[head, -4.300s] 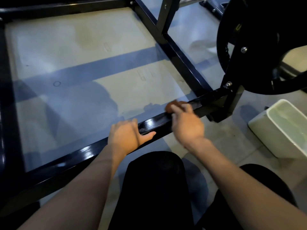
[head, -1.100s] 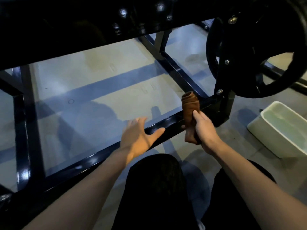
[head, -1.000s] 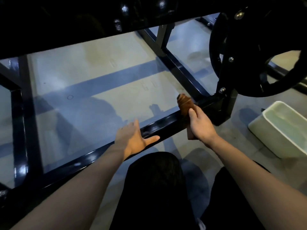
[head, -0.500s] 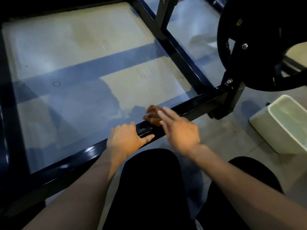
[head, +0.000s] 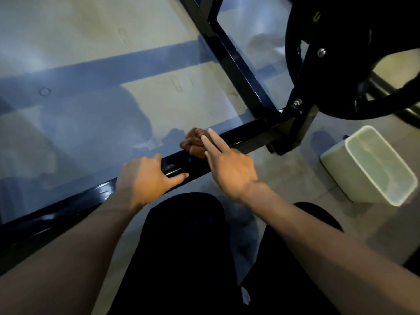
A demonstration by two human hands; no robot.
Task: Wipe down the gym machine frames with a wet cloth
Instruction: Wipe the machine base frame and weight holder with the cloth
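A black gym machine frame lies low across the floor, its near bar (head: 245,133) running from lower left up to a corner joint at the right. A bunched brown cloth (head: 193,143) sits on top of that bar. My right hand (head: 227,165) presses the cloth with straight fingers laid over it. My left hand (head: 145,178) rests on the same bar just left of the cloth, fingers curled over its far edge and thumb along the near side.
A white rectangular tub (head: 372,167) holding water stands on the floor at the right. A large black weight plate (head: 354,53) hangs on the upright above the frame corner. A second frame bar (head: 229,57) runs away from the corner. My dark-trousered knees fill the bottom.
A second ago my right hand held the cloth upright at the bar's right end. The cloth has come left along the bar and now lies flat under straight fingers. My left hand has settled onto the bar.
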